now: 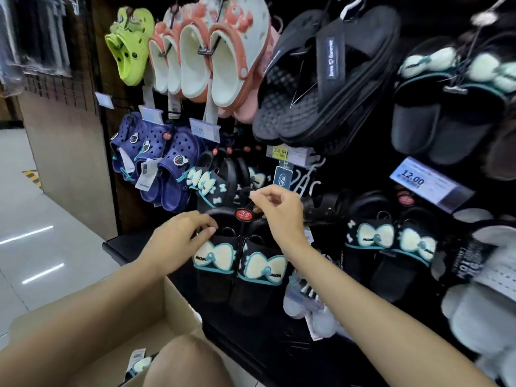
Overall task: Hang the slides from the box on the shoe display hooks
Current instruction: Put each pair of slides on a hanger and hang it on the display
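A pair of black slides with cream bows (240,261) is held up in front of the dark display wall, toes pointing down, just above the corner of an open cardboard box (117,325). The upper edge of the pair is pinched by the left hand (181,236), whose fingertips are curled onto the heel of the left slide. The right hand (282,210) is curled at the top of the pair, its thumb and fingers closed around the black hanger just beside a round red tag (244,215); the hook itself is hidden behind the hands. More bow slides (391,238) are seen hanging to the right, and another pair (206,185) just behind and above the held one. A further slide with a label (139,364) is seen lying inside the box. Blue clogs (162,163) are hung at the left, white and orange clogs (212,60) above, and a price tag reading 12.00 (416,178) at the right.
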The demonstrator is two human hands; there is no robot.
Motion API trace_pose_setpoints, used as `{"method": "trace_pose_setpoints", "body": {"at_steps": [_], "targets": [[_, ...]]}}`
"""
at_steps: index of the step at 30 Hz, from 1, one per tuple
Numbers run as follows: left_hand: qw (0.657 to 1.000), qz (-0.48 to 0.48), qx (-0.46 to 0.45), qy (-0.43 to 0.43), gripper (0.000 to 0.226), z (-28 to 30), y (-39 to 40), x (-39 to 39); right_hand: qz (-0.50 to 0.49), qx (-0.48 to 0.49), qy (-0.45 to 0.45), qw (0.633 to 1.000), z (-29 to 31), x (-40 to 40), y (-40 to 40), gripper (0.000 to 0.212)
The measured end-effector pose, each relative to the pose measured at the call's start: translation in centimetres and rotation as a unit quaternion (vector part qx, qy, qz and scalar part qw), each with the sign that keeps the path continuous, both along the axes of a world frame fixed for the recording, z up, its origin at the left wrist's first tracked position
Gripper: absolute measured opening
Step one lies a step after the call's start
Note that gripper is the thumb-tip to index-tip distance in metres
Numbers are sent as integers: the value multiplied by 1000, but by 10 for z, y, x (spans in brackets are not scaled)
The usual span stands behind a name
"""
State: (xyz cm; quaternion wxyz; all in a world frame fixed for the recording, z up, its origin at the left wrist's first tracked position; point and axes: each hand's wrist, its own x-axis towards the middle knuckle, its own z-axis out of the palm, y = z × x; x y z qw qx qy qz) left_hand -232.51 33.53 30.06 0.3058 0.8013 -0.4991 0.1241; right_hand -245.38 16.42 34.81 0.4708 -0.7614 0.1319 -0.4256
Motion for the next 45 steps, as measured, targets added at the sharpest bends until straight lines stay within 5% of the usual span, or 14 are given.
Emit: {"method": "trace_pose_setpoints", "body": {"at_steps": [9,22,45], "targets": [[998,-61,1,-15,10,38,-43,-53,-66,4,3,998,19,-82,-31,15],[991,-124,12,50,12,17,-121,-135,-180,79,-31,980,-8,-171,-76,12],[965,-243,18,102,42,9,-209,-126,-275,172,-135,936,-4,-172,-169,10]]}}
